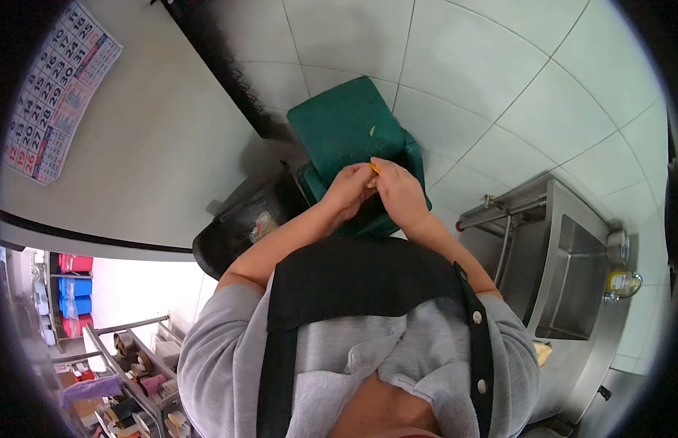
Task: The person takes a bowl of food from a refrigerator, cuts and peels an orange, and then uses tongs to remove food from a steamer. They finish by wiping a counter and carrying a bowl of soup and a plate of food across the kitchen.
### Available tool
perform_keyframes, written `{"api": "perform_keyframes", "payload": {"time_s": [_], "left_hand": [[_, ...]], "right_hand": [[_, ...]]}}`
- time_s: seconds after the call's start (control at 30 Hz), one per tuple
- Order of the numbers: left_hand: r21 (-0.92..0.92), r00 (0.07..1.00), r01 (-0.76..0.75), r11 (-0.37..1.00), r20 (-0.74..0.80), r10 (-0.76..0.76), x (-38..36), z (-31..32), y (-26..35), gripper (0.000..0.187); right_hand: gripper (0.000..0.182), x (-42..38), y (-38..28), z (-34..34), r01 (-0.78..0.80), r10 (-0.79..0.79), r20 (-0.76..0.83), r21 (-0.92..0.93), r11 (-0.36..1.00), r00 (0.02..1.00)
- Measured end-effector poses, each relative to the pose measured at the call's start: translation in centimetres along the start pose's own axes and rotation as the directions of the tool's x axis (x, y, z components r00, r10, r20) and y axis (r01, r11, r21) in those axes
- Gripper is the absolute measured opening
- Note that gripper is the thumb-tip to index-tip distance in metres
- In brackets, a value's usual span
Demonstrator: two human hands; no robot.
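My left hand [346,193] and my right hand [401,194] come together in front of me, fingers closed. Between their fingertips is a small piece [374,168], bright yellow on top and tan below; its kind cannot be made out, and the fingers cover most of it. Right beneath the hands stands a green bin [339,120] with a dark opening showing under my wrists. A small yellow-green scrap [372,131] lies on its green top surface.
A black bin [233,237] with a crumpled clear bag [263,226] stands left of the green one. At right is a steel sink [572,274] on a metal frame. A pale panel with a calendar [61,91] rises at left. Lower left, a metal rack [145,398] holds various items.
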State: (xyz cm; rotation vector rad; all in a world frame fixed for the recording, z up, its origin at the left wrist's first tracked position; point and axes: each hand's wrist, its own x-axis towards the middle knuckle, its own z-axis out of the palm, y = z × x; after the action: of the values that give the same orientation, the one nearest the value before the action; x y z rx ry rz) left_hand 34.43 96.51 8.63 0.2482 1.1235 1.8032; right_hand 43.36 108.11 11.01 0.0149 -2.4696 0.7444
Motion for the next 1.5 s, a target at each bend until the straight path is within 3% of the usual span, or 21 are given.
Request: {"api": "perform_keyframes", "payload": {"time_s": [0.07,0.17,0.27,0.37,0.53,0.63,0.67,0.77,0.83,0.9,0.93,0.97,1.0,1.03,1.2,1.3,1.4,1.5], "left_hand": [[-0.023,1.000,-0.030,0.999,-0.009,0.030,0.0,0.1,-0.2,0.024],[0.016,0.990,-0.139,0.990,0.018,0.139,0.1,0.7,0.1,0.028],[0.142,0.972,-0.234,0.962,0.070,0.226,-0.7,2.0,1.1,0.032],[0.231,0.974,-0.224,0.947,0.075,0.212,-0.5,2.1,0.8,0.036],[0.306,0.980,-0.170,0.937,-0.051,0.194,0.0,2.1,-0.3,0.039],[0.226,0.985,-0.116,0.967,0.152,0.082,0.1,1.1,0.3,0.042],[0.165,0.983,-0.082,0.983,0.176,0.053,-0.1,0.7,0.4,0.043],[0.004,0.971,0.020,1.000,0.239,-0.020,-0.8,-0.5,0.5,0.045],[-0.070,0.963,0.073,0.995,0.265,-0.052,-1.3,-0.9,0.9,0.044],[0.000,0.991,0.010,1.000,0.135,-0.010,-1.7,-0.1,0.5,0.042],[0.039,0.997,-0.021,0.999,0.071,0.018,-1.8,0.3,0.3,0.042],[0.391,0.975,-0.220,0.894,0.053,0.217,-1.5,0.2,-0.1,0.042],[0.687,0.912,-0.354,0.634,0.104,0.397,-1.1,-0.2,-0.9,0.042],[0.876,0.821,-0.402,0.267,0.216,0.529,-1.2,0.0,-1.2,0.042],[0.898,0.734,-0.440,0.014,0.350,0.582,-1.5,1.3,-2.4,0.057],[0.913,0.770,-0.403,0.064,0.301,0.562,-1.4,0.4,-2.4,0.046],[0.598,0.955,-0.267,0.756,0.057,0.292,-1.9,0.2,-1.4,0.036],[0.107,0.990,-0.138,0.985,-0.017,0.141,-2.5,-0.8,-0.9,0.036]], "right_hand": [[0.033,0.1,-0.2,-0.6,-0.008,0.008,0.017,-0.005,1.000,1.000],[0.035,0.5,0.3,-0.9,-0.074,0.080,-0.015,0.241,0.968,0.997],[0.038,0.5,0.6,-1.7,-0.090,0.073,0.089,0.207,0.974,0.993],[0.036,-0.2,1.6,-1.0,-0.041,0.037,0.030,0.149,0.988,0.999],[0.024,-0.5,2.0,-0.9,-0.317,0.331,0.007,0.311,0.896,0.944],[0.023,-1.0,2.7,-0.5,-0.387,0.417,-0.002,0.368,0.845,0.909],[0.024,-1.2,3.2,-0.3,-0.400,0.435,-0.007,0.381,0.834,0.900],[0.025,-1.6,3.7,-0.4,-0.473,0.567,0.075,0.644,0.601,0.821],[0.026,-1.5,3.4,-0.7,-0.467,0.570,0.073,0.661,0.587,0.819],[0.026,-1.5,3.2,-1.0,-0.502,0.574,0.088,0.604,0.619,0.814],[0.026,-1.5,3.3,-1.2,-0.514,0.550,0.086,0.498,0.698,0.831],[0.027,-1.5,3.4,-1.5,-0.515,0.525,0.089,0.384,0.766,0.847],[0.027,-1.5,3.4,-1.6,-0.507,0.500,0.097,0.265,0.820,0.860],[0.028,-1.4,2.8,-1.9,-0.487,0.482,0.079,0.221,0.845,0.873],[0.028,-0.9,1.3,-2.4,-0.401,0.404,0.006,0.134,0.906,0.915],[0.025,-0.9,2.4,-2.1,-0.506,0.509,0.063,0.269,0.820,0.858],[0.026,-0.5,3.4,-2.8,-0.533,0.624,0.199,0.741,0.409,0.755],[0.025,-0.8,4.4,-2.9,-0.528,0.649,0.130,0.709,0.467,0.749]]}}
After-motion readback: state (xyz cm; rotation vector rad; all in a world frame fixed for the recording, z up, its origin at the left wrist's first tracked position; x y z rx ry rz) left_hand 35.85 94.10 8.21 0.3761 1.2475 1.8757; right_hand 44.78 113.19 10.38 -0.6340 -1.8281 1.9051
